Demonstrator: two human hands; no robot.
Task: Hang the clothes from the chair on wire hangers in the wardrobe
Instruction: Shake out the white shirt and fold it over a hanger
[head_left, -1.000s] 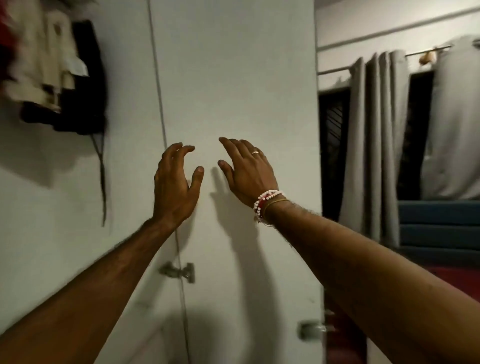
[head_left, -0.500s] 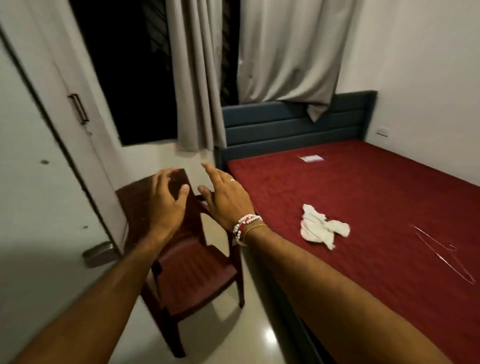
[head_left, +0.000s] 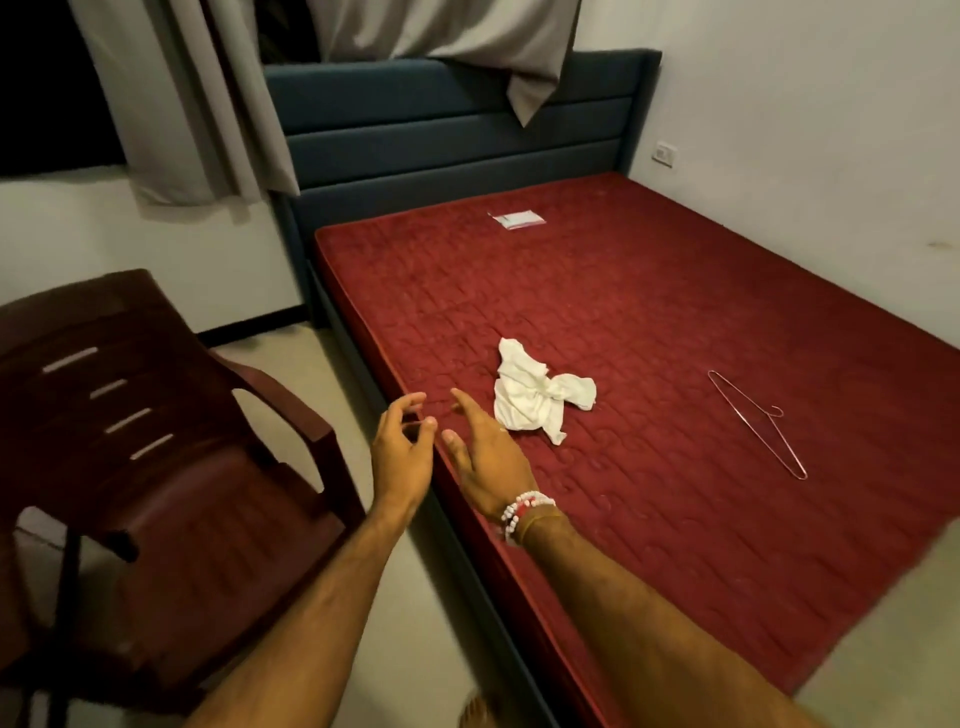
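Observation:
A crumpled white garment (head_left: 537, 397) lies on the red mattress (head_left: 649, 322) near its left edge. A thin wire hanger (head_left: 756, 421) lies flat on the mattress to the right of it. The dark red plastic chair (head_left: 171, 467) stands at the left with nothing on its seat. My right hand (head_left: 485, 462), with a bead bracelet at the wrist, reaches over the mattress edge just left of the garment, fingers extended and holding nothing. My left hand (head_left: 402, 457) hovers beside it over the gap between chair and bed, fingers loosely curled and holding nothing. The wardrobe is out of view.
A blue padded headboard (head_left: 452, 135) backs the bed, with grey curtains (head_left: 197, 104) hanging over it and the dark window. A small white paper (head_left: 517, 219) lies near the mattress head. Pale floor runs between chair and bed. A wall socket (head_left: 665, 154) sits at right.
My view has swung from the shut wardrobe doors to the chair and bed. Both hands dropped and moved right, and now reach toward the white garment.

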